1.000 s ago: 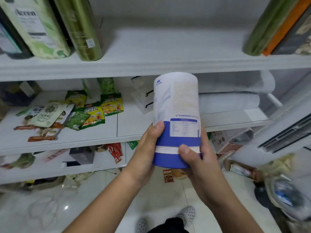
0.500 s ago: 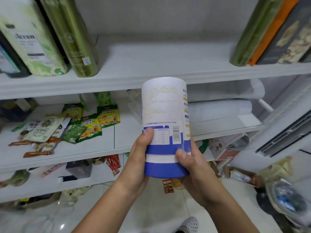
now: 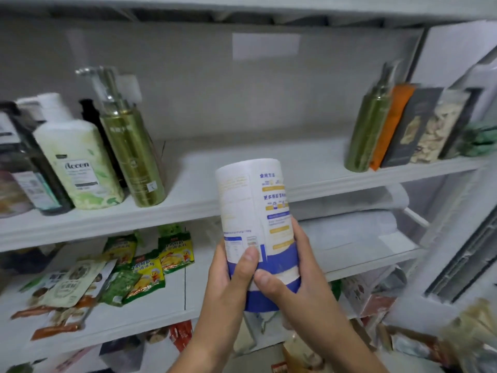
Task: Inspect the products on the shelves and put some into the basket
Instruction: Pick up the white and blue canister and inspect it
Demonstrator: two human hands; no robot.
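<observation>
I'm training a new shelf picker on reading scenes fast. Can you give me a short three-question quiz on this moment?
1. True or false: both hands hold the white and blue canister.
2. Which stands nearest the gold-green pump bottle on the upper shelf? A) the cream Accen bottle B) the orange box C) the rolled white towels
3. Fill in: the snack packets lie on the shelf ____ the bottles.

Key: 1 true: left hand and right hand grip its lower part. 2 A. 3 below.

White-and-blue canister (image 3: 255, 211), upright, slightly tilted, label print seemingly blurred
</observation>
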